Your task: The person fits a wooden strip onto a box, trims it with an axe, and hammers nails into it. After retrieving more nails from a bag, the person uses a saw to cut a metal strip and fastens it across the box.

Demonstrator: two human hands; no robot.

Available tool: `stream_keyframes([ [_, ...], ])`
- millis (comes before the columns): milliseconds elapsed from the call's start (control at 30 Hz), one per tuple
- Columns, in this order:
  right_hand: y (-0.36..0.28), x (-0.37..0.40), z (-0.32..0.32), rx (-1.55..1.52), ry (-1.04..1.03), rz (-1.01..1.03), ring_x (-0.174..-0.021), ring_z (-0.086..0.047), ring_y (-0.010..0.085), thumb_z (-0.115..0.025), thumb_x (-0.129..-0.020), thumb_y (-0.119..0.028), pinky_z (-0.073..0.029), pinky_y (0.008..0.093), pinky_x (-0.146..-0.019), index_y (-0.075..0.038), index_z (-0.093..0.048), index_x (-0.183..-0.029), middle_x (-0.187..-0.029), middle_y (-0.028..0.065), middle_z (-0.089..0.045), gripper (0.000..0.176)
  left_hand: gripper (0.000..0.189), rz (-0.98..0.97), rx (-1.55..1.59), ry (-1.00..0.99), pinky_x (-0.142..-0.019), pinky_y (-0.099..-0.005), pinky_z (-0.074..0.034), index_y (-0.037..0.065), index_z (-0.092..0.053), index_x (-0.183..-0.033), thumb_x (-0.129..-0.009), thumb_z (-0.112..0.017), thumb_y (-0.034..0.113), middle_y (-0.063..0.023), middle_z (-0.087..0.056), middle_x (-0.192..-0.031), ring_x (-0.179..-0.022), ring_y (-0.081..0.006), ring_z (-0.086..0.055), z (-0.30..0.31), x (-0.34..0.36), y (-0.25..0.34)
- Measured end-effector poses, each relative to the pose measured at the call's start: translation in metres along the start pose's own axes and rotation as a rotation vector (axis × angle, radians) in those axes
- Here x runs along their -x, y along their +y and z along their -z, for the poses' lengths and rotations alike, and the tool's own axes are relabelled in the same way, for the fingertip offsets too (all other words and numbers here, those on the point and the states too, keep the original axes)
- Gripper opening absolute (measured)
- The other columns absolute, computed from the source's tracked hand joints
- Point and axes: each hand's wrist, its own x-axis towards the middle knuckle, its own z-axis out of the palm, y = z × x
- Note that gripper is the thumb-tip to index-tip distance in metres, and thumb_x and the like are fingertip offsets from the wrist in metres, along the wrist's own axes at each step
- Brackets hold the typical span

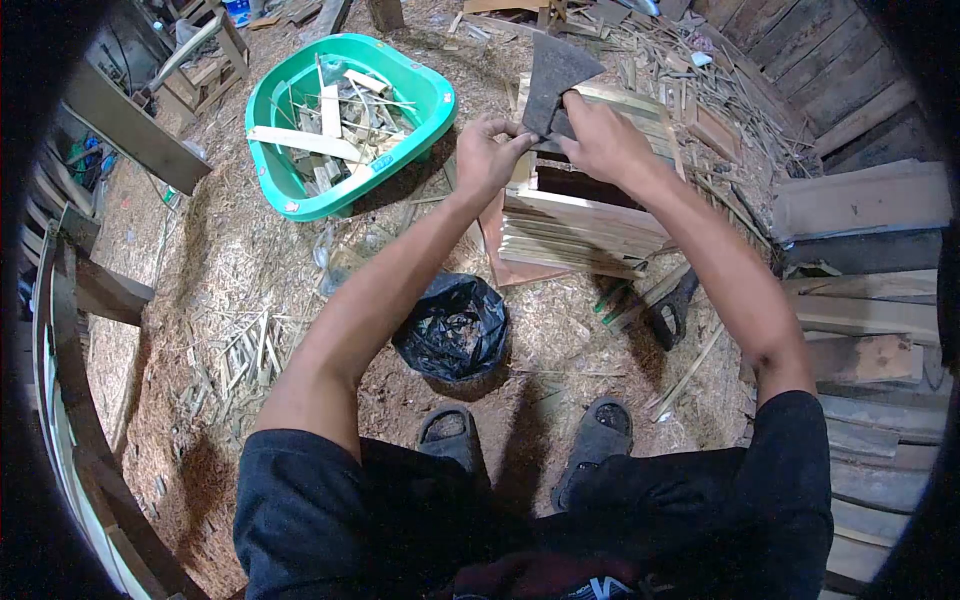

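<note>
My right hand (608, 140) is closed around a dark metal axe head (560, 80), its wide flared edge pointing up and away. No handle shows. My left hand (490, 155) is beside it with thumb and fingertips pinched together close to the axe head's lower corner. What they pinch, if anything, is too small to make out. Both hands are above a slatted wooden box (580, 222), which has a dark opening in its top.
A green plastic tub (270, 185) of wood scraps stands at the left. Near my feet sits a black plastic bag (465, 362), with a dark-handled saw (668, 318) to its right. Planks (865, 310) are stacked at the right. Shavings and sticks (255, 345) cover the ground.
</note>
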Motion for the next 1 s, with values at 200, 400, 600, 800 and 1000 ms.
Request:
stream_keyframes([
  [200,-0.006,-0.005,0.006,-0.014,0.051,-0.001,-0.095,-0.064,0.0462,-0.065,-0.085,-0.018,-0.052,0.0534,-0.08,0.003,-0.047,-0.111,-0.094,0.0285,-0.065,0.038,0.016,-0.086,0.102,-0.074,-0.077,-0.0351,-0.048,0.007,-0.076,-0.08,-0.074,-0.082,0.019,-0.0119,-0.068,-0.085,-0.085,-0.0234,-0.064,0.002,-0.007,-0.007],
  [400,-0.013,0.0,0.002,-0.012,0.006,-0.003,-0.093,-0.062,0.0477,-0.065,-0.087,-0.021,-0.05,0.0553,-0.076,0.001,-0.045,-0.106,-0.094,0.0274,-0.064,0.036,0.016,-0.185,-0.092,-0.06,-0.08,-0.0348,-0.049,0.006,-0.075,-0.08,-0.074,-0.082,0.019,-0.0108,-0.069,-0.088,-0.092,-0.0268,-0.064,0.008,-0.005,-0.002],
  [600,-0.007,-0.001,0.004,-0.037,0.043,-0.032,-0.096,-0.062,0.0473,-0.065,-0.086,-0.02,-0.049,0.0542,-0.08,0.003,-0.045,-0.105,-0.096,0.0282,-0.064,0.036,0.014,-0.382,-0.155,-0.053,-0.078,-0.0373,-0.052,0.007,-0.077,-0.087,-0.076,-0.079,0.015,-0.0107,-0.068,-0.089,-0.086,-0.0267,-0.065,0.019,0.007,-0.001],
  [800,-0.007,-0.001,-0.001,-0.016,0.107,0.012,-0.093,-0.065,0.0465,-0.063,-0.085,-0.016,-0.052,0.0537,-0.081,0.003,-0.048,-0.107,-0.09,0.0281,-0.066,0.033,0.014,-0.329,-0.137,-0.154,-0.076,-0.0398,-0.044,0.014,-0.078,-0.089,-0.077,-0.076,0.021,-0.0043,-0.066,-0.09,-0.09,-0.0247,-0.062,0.017,-0.001,-0.014],
  [1000,-0.014,-0.003,0.016,-0.079,0.12,-0.037,-0.095,-0.062,0.0474,-0.065,-0.086,-0.023,-0.049,0.0557,-0.08,0.002,-0.045,-0.109,-0.096,0.0303,-0.064,0.039,0.014,-0.368,-0.18,-0.169,-0.078,-0.0403,-0.042,0.014,-0.078,-0.089,-0.077,-0.075,0.021,-0.004,-0.065,-0.089,-0.093,-0.0238,-0.061,0.017,-0.003,-0.016],
])
